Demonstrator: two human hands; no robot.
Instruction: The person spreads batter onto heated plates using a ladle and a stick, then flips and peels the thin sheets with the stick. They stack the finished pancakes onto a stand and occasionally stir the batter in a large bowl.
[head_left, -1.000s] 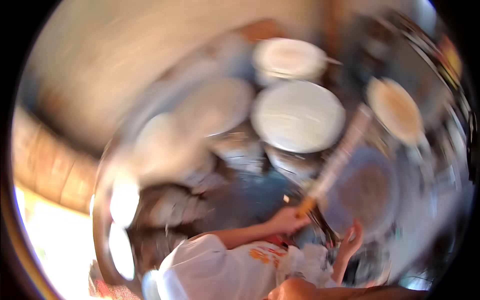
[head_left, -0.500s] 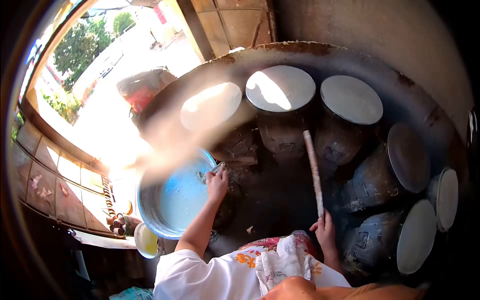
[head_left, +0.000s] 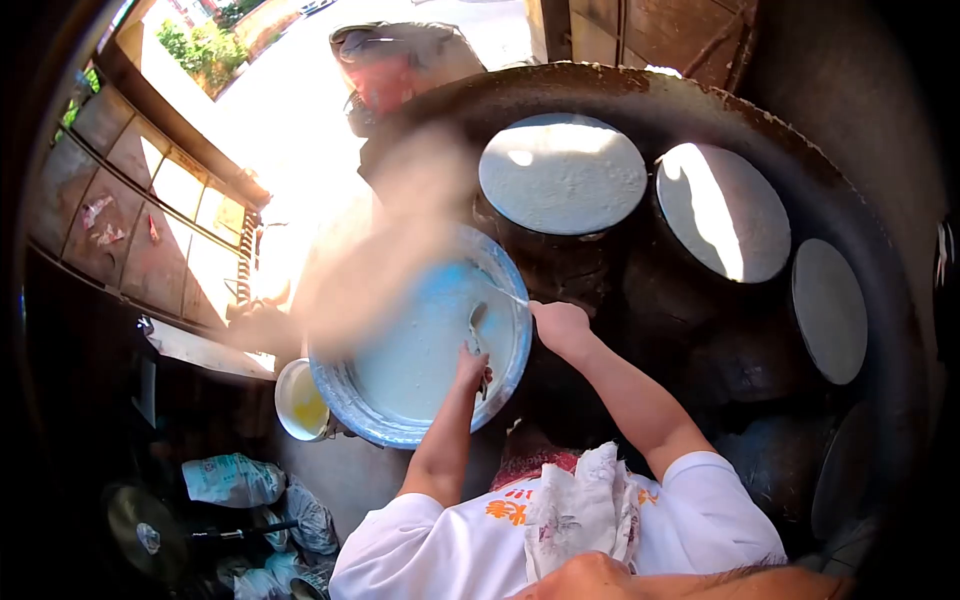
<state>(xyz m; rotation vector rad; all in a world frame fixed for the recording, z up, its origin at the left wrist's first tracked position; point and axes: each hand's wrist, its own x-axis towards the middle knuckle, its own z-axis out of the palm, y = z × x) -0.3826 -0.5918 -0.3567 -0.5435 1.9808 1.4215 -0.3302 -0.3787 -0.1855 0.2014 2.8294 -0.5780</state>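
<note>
A blue-rimmed basin (head_left: 352, 405) of white batter sits in front of me. Over the batter, my left hand (head_left: 474, 368) is closed round the handle of a metal ladle (head_left: 478, 318), whose bowl points away from me. At the basin's right rim is my right hand (head_left: 560, 325), closed on a thin pale tool (head_left: 513, 298) that reaches over the rim; what kind of tool it is I cannot tell. Round griddles coated in white stand beyond: one griddle (head_left: 562, 175) at the back, another (head_left: 722, 212) to its right, and a third (head_left: 830, 312) further right.
A large curved rim (head_left: 640, 80) encloses the griddles. A white bucket (head_left: 290, 400) with yellow contents stands left of the basin. Plastic bags (head_left: 235, 480) lie at the lower left, and a bag (head_left: 385, 75) is outside in bright sun. A blur on the lens covers part of the view.
My right hand has moved left from among the griddles to the basin's rim. The long stick it held upright is no longer seen there. My left hand and the ladle have shifted over the batter.
</note>
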